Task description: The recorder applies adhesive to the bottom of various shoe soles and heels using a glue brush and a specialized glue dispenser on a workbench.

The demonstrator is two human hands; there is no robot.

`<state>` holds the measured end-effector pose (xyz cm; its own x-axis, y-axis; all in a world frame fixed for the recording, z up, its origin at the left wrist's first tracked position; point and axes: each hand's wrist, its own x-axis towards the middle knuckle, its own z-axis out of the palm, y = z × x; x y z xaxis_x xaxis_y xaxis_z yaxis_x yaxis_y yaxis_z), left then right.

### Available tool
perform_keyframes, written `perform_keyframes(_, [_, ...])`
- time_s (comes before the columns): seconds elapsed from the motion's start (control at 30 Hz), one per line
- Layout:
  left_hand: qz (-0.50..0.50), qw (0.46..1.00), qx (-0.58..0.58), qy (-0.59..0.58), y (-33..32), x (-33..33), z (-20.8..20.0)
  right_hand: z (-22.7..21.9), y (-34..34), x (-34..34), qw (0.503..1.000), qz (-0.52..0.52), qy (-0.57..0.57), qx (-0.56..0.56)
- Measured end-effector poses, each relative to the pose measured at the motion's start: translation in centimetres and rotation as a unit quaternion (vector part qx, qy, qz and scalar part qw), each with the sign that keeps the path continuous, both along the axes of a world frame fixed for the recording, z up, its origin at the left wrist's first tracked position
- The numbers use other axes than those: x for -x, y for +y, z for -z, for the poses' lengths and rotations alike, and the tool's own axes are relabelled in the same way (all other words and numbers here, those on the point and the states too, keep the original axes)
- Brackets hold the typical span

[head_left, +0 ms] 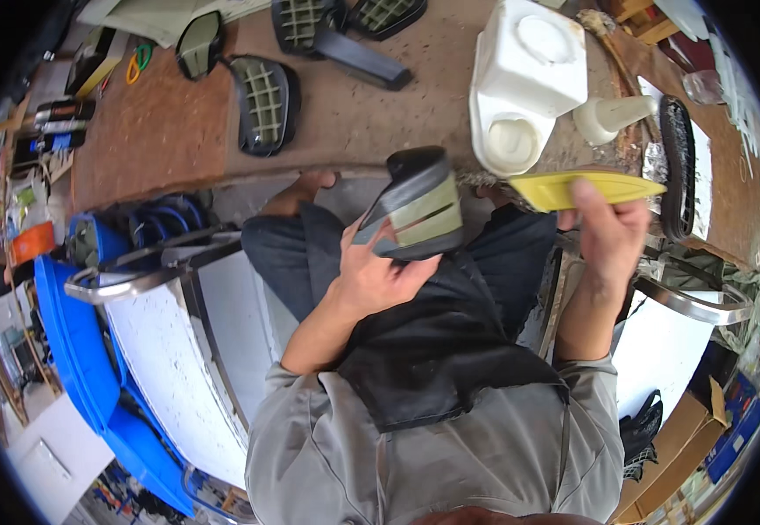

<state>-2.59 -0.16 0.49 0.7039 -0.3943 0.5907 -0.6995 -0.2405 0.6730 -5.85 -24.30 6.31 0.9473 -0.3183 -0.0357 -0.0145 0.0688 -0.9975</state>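
Note:
My left hand (378, 278) is closed around a thick shoe sole (424, 214), black with olive-green side bands, held tilted above my lap just off the bench edge. To its right, my right hand (609, 229) grips a yellow-handled brush (594, 188) from below. Dark bristles show at the brush's left end, close to the sole, though I cannot tell whether they touch it. Several other black soles with olive grids lie on the bench, one of them (266, 105) near its front edge.
On the brown workbench (161, 140) stand a white plastic container (529, 79) and a white nozzle-shaped piece (612, 118). A black-bristled brush (678, 166) lies at the right. Scissors (139, 64) lie far left. Blue bins (82, 341) and a metal-armed rack flank my left side.

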Motion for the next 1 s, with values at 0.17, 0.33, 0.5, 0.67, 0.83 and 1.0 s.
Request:
perform_keyframes(0.17, [0.021,0.999,-0.021,-0.015,-0.2,2.1,-2.2,-3.6,2.8,1.3,0.97,-0.148,-0.187,0.039])
perform_keyframes(0.33, [-0.004,0.999,0.001,-0.05,-0.3,4.0,-4.2,-5.2,3.7,1.6,0.928,-0.17,-0.312,0.111])
perform_keyframes(0.5, [-0.005,1.0,-0.017,-0.003,0.8,5.3,-4.7,-6.0,4.6,3.6,0.785,-0.247,-0.517,0.236])
perform_keyframes(0.67, [0.023,0.998,0.03,0.048,0.2,6.7,-4.8,-7.2,4.7,4.8,0.754,-0.252,-0.533,0.29])
perform_keyframes(0.83, [-0.021,0.982,-0.089,-0.166,0.8,7.2,-6.2,-7.7,4.0,4.5,0.761,-0.176,-0.548,0.299])
perform_keyframes(1.0, [-0.044,0.987,-0.057,-0.147,0.5,8.0,-7.0,-7.3,3.1,4.8,0.745,-0.232,-0.568,0.26])
